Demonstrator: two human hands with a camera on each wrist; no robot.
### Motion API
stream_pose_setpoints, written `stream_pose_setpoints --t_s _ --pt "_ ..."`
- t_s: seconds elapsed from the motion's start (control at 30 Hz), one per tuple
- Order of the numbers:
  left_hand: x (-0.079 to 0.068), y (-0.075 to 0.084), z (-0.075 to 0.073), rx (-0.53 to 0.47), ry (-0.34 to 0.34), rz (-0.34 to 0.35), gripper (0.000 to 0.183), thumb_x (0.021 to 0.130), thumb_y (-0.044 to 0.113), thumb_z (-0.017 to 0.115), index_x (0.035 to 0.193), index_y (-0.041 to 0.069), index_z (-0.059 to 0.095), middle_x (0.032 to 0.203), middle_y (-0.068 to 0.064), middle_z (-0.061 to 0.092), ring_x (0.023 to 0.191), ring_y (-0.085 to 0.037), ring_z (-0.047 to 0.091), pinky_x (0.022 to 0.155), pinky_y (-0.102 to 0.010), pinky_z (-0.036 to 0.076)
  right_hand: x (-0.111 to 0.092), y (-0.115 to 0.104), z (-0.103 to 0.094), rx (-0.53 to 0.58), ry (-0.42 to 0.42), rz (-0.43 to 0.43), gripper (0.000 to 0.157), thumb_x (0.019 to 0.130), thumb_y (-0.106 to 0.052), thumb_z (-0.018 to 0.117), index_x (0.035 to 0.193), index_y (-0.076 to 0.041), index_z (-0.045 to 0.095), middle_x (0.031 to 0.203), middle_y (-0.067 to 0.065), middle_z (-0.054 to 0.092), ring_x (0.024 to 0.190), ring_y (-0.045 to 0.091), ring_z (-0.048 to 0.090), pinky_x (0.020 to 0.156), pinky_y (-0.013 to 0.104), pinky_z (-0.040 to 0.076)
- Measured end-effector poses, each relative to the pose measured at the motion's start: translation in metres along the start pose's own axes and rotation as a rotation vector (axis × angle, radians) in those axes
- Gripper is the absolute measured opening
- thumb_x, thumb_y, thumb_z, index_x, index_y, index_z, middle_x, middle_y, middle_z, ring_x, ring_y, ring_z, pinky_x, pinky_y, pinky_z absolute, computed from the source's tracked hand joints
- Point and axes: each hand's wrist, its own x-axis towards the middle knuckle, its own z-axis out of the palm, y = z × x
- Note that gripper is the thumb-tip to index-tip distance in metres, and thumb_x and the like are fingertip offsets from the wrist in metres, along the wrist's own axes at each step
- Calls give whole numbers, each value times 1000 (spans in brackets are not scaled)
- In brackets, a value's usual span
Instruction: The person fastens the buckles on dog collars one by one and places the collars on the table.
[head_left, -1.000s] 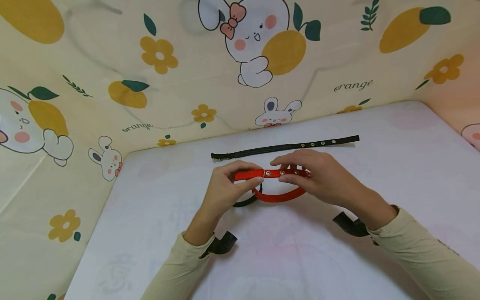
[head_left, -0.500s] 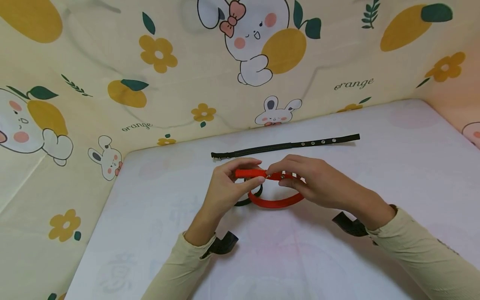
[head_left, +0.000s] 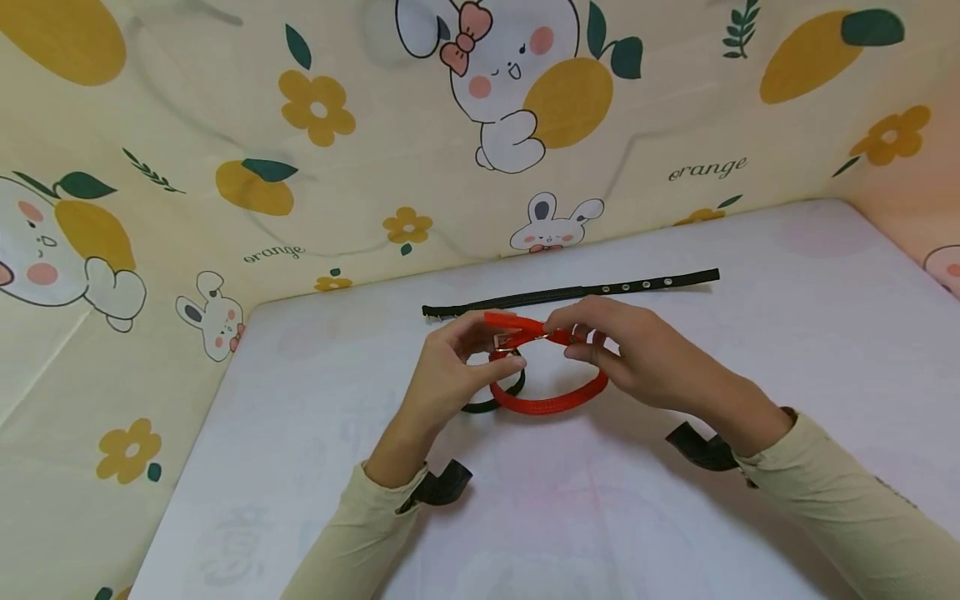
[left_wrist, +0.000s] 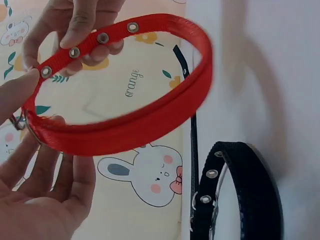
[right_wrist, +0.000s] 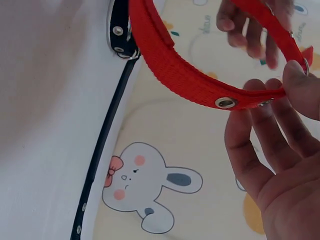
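Observation:
A red collar [head_left: 549,407] with metal eyelets is bent into a loop between both hands, above the table. My left hand [head_left: 453,367] holds it at the end with the metal buckle [head_left: 501,342], thumb in front and fingers behind. The right hand [head_left: 637,354] pinches the eyelet part of the strap near the buckle. In the left wrist view, the eyelet strap [left_wrist: 87,47] runs between the two hands, and the left thumb lies against it. The right wrist view has the right thumb and fingers on the red strap [right_wrist: 200,90]. Fingers partly hide the buckle.
Behind the red one, a looped black collar [head_left: 480,408] rests on the white table [head_left: 570,517]. A second black collar [head_left: 525,298] lies stretched out farther back. A patterned cloth [head_left: 360,183] rises along the table's far edge.
The strap's free end has come up and back over the left fingers, and the buckle now shows. The right hand shifted left, then slightly back right. The black collars have stayed put.

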Motion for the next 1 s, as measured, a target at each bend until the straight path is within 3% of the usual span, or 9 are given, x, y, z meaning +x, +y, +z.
stream_pose_setpoints --t_s 0.23,0.53,0.87,1.0 --pt "1 -3 -1 -47 73 -85 35 86 7 77 120 7 69 113 -12 71 103 -18 65 88 -29 55 0 4 -1 65 26 27 40 89 -3 72 123 -18 60 116 -7 65 93 5 63 81 21 53" --pt "-1 0 5 -18 121 -54 31 86 14 78 117 13 73 107 -8 72 99 -19 66 81 -29 56 0 5 0 64 -10 78 36 92 -13 72 123 -21 58 114 -13 64 93 1 59 79 25 52" --pt "-1 -2 7 6 146 -21 31 83 11 80 113 12 74 108 -7 75 99 -18 68 90 -38 55 0 4 4 98 -38 126 35 92 -17 72 123 -23 58 112 -12 65 93 2 60 79 25 53" --pt "-1 -1 8 13 163 -25 29 83 11 80 112 12 75 107 -7 75 100 -18 68 89 -36 55 0 3 5 98 -47 138 34 91 -19 73 122 -22 58 112 -13 65 93 1 61 80 26 54"
